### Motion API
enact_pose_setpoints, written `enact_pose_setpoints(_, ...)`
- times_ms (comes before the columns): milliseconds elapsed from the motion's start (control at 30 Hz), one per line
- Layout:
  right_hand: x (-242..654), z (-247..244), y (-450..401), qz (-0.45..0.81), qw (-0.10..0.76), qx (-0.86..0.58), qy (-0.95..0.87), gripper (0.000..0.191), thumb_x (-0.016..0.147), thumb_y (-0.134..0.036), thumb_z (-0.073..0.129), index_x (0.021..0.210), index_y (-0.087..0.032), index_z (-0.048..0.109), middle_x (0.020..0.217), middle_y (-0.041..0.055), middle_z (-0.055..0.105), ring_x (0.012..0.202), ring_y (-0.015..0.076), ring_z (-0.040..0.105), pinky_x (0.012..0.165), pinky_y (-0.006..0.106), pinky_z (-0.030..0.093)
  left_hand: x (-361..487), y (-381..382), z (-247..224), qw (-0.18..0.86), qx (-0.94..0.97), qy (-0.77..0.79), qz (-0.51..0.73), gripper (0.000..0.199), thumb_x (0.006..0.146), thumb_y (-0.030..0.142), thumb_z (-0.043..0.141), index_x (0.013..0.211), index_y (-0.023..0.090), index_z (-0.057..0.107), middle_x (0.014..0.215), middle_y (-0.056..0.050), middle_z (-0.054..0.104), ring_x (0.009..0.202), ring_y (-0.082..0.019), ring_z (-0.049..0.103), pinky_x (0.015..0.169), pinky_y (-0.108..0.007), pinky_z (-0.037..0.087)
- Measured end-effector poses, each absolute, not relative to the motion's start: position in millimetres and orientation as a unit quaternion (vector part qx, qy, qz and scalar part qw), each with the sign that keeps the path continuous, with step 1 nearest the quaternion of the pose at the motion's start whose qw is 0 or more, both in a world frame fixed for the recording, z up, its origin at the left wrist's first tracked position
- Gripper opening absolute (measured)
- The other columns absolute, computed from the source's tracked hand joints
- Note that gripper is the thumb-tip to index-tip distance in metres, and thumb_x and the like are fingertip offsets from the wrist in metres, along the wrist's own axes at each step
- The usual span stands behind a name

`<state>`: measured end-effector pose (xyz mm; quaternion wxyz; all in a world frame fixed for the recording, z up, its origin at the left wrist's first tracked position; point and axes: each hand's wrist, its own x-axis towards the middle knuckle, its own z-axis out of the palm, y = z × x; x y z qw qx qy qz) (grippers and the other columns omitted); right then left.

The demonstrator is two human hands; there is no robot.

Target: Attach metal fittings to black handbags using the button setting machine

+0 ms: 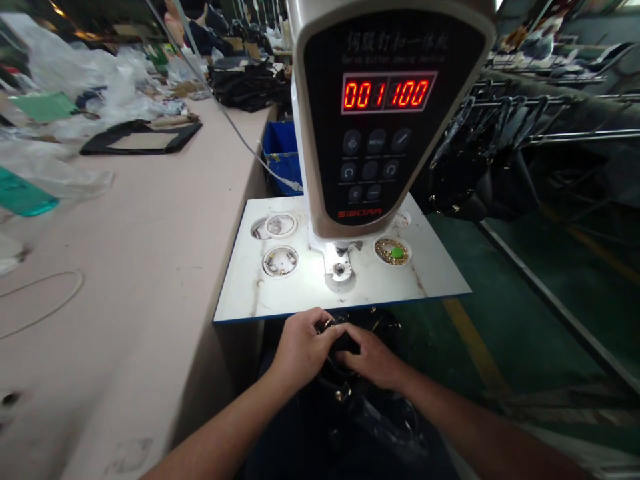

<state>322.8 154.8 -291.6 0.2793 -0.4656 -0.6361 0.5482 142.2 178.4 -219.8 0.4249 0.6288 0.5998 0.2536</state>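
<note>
A black, shiny leather-like bag (350, 403) with gold-coloured metal fittings lies over my lap, below the machine table's front edge. My left hand (304, 350) pinches its upper part, thumb and fingers closed around a dark edge. From the other side my right hand (376, 359) grips the same part, its fingertips meeting my left thumb. What exactly sits between the fingertips is too dark to make out. Just beyond both hands stands a button fastening machine (305, 133) with a red lit display (385, 93). Its lower die (339, 270) is above a white table plate (300, 303).
Round recesses in the plate hold small gold parts (385, 250) with a green piece (397, 253) and other bits (280, 261). A long pale table (150, 267) runs along the left. Behind is a blue bin (283, 150); black bags (465, 180) hang from a rack at right.
</note>
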Motion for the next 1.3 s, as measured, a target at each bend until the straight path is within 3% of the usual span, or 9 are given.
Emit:
enact_pose_setpoints(100, 316.9, -293.0, 154.8, 0.568, 0.307, -0.47, -0.602, 0.029, 0.088, -0.039, 0.068, 0.107, -0.019, 0.072, 0.107, 0.0051, 0.075, 0.1, 0.0264, 0.066, 0.091, 0.038, 0.048, 141.2, 180.0, -220.8, 0.427, 0.617, 0.612, 0.251, 0.021, 0.08, 0.038, 0.071, 0.076, 0.018, 0.073, 0.07, 0.0, 0.07, 0.067, -0.017, 0.06, 0.068, -0.03, 0.041)
enact_pose_setpoints(300, 340.1, -246.0, 139.9, 0.652, 0.272, -0.441, -0.553, 0.045, 0.09, -0.061, 0.063, 0.087, -0.016, 0.067, 0.084, 0.0011, 0.066, 0.08, 0.0196, 0.059, 0.072, 0.029, 0.043, 147.5, 167.7, -187.1, 0.604, 0.467, 0.582, 0.282, 0.04, 0.071, 0.052, 0.079, 0.074, 0.016, 0.064, 0.064, 0.002, 0.058, 0.059, -0.012, 0.047, 0.058, -0.026, 0.036)
enact_pose_setpoints(467, 344.2, -224.3, 109.2, 0.565, 0.208, -0.525, -0.602, 0.06, 0.091, -0.075, 0.048, 0.077, -0.018, 0.059, 0.073, -0.0003, 0.058, 0.072, 0.0178, 0.054, 0.064, 0.029, 0.034, 145.9, 143.0, -170.4, 0.67, 0.405, 0.565, 0.26, 0.048, 0.067, 0.058, 0.082, 0.072, 0.015, 0.062, 0.062, 0.003, 0.051, 0.058, -0.01, 0.041, 0.055, -0.024, 0.031)
enact_pose_setpoints(700, 320.2, -233.3, 95.4, 0.527, 0.174, -0.579, -0.598, 0.06, 0.091, -0.076, 0.035, 0.071, -0.021, 0.049, 0.068, -0.0009, 0.055, 0.066, 0.0161, 0.051, 0.061, 0.029, 0.031, 123.8, 135.7, -177.6, 0.696, 0.41, 0.558, 0.19, 0.042, 0.071, 0.052, 0.079, 0.081, 0.013, 0.067, 0.075, -0.003, 0.062, 0.069, -0.015, 0.053, 0.064, -0.026, 0.038)
enact_pose_setpoints(1033, 312.2, -244.4, 114.8, 0.437, 0.192, -0.62, -0.623, 0.062, 0.095, -0.072, 0.022, 0.066, -0.022, 0.043, 0.065, 0.0017, 0.053, 0.064, 0.0174, 0.049, 0.06, 0.032, 0.029, 131.5, 150.9, -191.3, 0.698, 0.414, 0.532, 0.239, 0.043, 0.075, 0.054, 0.074, 0.068, 0.016, 0.056, 0.063, 0.003, 0.047, 0.058, -0.01, 0.038, 0.055, -0.025, 0.028)
enact_pose_setpoints(1300, 340.0, -178.3, 192.9, 0.403, 0.142, -0.585, -0.689, 0.05, 0.095, -0.059, 0.035, 0.066, -0.021, 0.051, 0.068, 0.0035, 0.058, 0.067, 0.0185, 0.05, 0.061, 0.032, 0.03, 153.6, 194.1, -181.9, 0.685, 0.366, 0.526, 0.346, 0.042, 0.073, 0.053, 0.078, 0.07, 0.017, 0.058, 0.063, 0.002, 0.053, 0.058, -0.013, 0.046, 0.056, -0.026, 0.032)
